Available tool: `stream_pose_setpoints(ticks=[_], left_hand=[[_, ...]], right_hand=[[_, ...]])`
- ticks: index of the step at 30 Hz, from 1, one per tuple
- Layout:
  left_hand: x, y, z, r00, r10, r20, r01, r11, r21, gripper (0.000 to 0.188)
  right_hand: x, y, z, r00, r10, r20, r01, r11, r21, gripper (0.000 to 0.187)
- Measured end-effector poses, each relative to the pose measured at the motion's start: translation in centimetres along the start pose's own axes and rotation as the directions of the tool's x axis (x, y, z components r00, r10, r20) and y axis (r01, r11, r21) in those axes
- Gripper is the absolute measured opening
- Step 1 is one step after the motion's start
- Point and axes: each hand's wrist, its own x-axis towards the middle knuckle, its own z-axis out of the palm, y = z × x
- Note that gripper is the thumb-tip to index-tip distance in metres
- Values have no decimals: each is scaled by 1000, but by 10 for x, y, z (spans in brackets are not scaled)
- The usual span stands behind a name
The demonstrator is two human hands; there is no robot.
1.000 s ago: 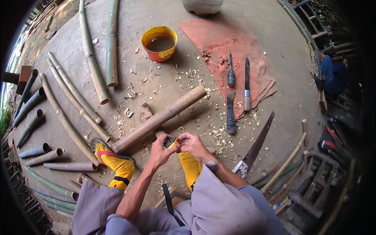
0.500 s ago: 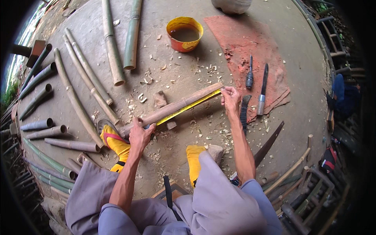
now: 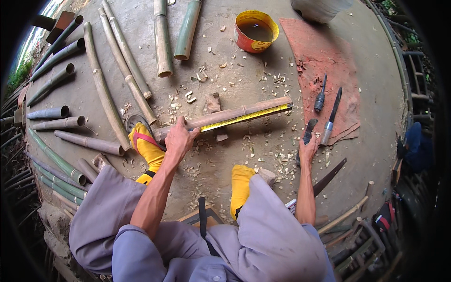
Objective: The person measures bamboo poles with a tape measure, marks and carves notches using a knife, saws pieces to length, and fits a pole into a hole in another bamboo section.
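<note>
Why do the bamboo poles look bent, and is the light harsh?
Head view: the fisheye lens bows the poles near its dark round rim, while the pole under the left hand at centre stays nearly straight; light is soft, shadows faint; the right hand and tools look sharp.

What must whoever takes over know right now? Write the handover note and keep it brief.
Left hand: clamps the bamboo piece near its left end, pinning the yellow tape measure, which lies stretched to the right end.
Right hand: on the dark-handled tool at the edge of the red cloth; grip unclear.
Done: tape laid along the piece.
Left: no mark or cut shows on it yet.
</note>
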Motion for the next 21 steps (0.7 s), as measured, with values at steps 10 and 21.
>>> stream_pose_setpoints(ticks=[10,21], left_hand=[[4,-14,0,1000,9,-18,-9,1000,-12,48],[2,-7,-3,999,-40,18,40,999,-18,47]], right_hand=[[-7,-134,-73,960,-153,233,-125,512,850,12],[-8,-268,-52,523,-716,462,630,690,357,28]])
